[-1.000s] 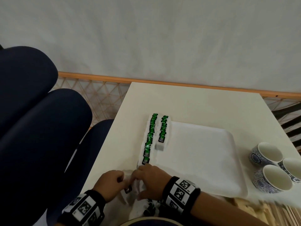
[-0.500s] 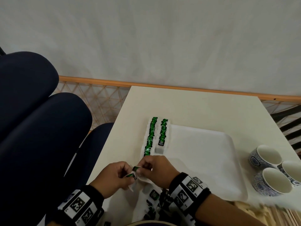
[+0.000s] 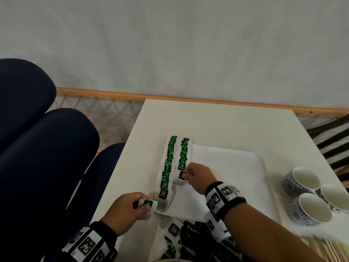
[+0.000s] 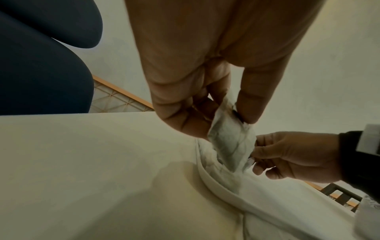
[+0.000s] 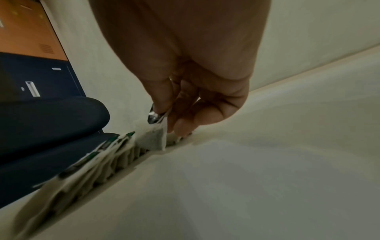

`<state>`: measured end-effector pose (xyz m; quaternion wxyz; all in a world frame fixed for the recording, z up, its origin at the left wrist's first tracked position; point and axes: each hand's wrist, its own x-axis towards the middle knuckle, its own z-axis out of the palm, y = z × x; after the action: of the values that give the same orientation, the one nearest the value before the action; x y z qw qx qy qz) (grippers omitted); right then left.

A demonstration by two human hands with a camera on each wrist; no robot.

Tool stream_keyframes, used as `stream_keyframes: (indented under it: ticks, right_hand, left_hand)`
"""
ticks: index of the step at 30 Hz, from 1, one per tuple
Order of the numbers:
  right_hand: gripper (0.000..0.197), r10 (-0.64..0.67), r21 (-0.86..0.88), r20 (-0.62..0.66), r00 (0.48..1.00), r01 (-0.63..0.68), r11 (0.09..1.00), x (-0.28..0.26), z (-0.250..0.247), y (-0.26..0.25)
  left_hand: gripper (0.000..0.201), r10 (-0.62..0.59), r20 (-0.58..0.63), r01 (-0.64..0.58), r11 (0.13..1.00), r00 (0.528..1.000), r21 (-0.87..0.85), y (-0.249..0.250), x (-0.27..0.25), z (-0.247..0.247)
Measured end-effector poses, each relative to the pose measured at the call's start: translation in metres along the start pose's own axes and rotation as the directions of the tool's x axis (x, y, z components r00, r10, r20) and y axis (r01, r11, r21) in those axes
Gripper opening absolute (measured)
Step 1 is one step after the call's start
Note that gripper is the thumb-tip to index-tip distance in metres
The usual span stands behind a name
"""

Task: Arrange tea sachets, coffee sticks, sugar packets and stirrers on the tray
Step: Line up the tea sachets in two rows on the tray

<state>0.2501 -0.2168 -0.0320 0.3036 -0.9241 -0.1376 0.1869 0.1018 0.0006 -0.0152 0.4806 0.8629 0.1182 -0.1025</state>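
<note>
A white tray (image 3: pixel 236 178) lies on the cream table (image 3: pixel 217 121). Two rows of green-tagged tea sachets (image 3: pixel 169 161) run along its left edge. My right hand (image 3: pixel 196 176) pinches a tea sachet (image 3: pixel 180 178) at the near end of the right row; the right wrist view shows that sachet (image 5: pixel 156 138) hanging from thumb and finger just above the tray. My left hand (image 3: pixel 130 208) pinches another tea sachet (image 3: pixel 149 204) by the tray's near left corner, and this sachet (image 4: pixel 230 144) dangles above the tray rim.
A heap of green and black sachets (image 3: pixel 188 235) lies at the near table edge. Three blue-patterned cups (image 3: pixel 311 197) stand to the right of the tray. Wooden stirrers (image 3: pixel 324 250) lie at the bottom right. Dark blue chairs (image 3: pixel 37 148) stand left of the table.
Both hands were together over the near heap. The right hand has moved forward with a sachet to the right row; the left has moved to the tray's near left corner with another.
</note>
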Motion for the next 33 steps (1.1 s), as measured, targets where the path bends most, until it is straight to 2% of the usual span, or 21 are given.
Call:
stream_keyframes:
  ticks: [8,11,13,15,18,28,31,33]
  right_hand:
    - [0.008,0.09,-0.037,-0.022,0.996,-0.091,0.995,0.023,0.001,-0.005]
    - [0.011,0.106,0.013,-0.033,0.994,-0.105,0.994,0.022,0.001,-0.004]
    - [0.029,0.114,0.064,-0.029,0.993,-0.112,0.992,0.02,0.003,-0.001]
    - [0.051,0.12,0.041,0.011,0.993,-0.12,0.992,0.017,0.006,0.001]
    - [0.062,0.11,0.016,0.046,0.993,-0.11,0.994,0.012,0.008,-0.001]
    - [0.064,0.102,0.055,0.014,0.995,-0.103,0.993,0.01,0.006,-0.008]
    - [0.047,0.04,0.089,-0.065,0.997,-0.034,0.995,-0.001,0.003,-0.016]
    - [0.028,-0.084,0.071,-0.038,0.996,0.087,0.994,-0.012,0.001,-0.026]
  left_hand:
    - [0.018,-0.023,0.01,0.023,1.0,1.0,-0.009,0.001,0.004,0.0]
    - [0.017,-0.025,0.019,0.026,1.0,1.0,-0.005,0.002,0.004,0.001]
    - [0.018,-0.027,0.028,0.028,1.0,0.999,-0.013,0.002,0.005,0.002]
    - [0.019,-0.03,0.034,0.031,0.999,0.999,-0.024,0.002,0.005,0.003]
    - [0.023,-0.023,0.041,0.023,1.0,0.999,0.001,0.0,0.005,0.004]
    - [0.021,0.011,0.031,-0.012,1.0,0.999,0.021,0.001,0.005,0.0]
    - [0.012,-0.004,0.033,0.005,1.0,0.999,-0.026,0.003,0.005,0.0]
    - [0.006,-0.015,0.037,0.018,0.996,0.999,-0.086,0.005,0.006,0.0]
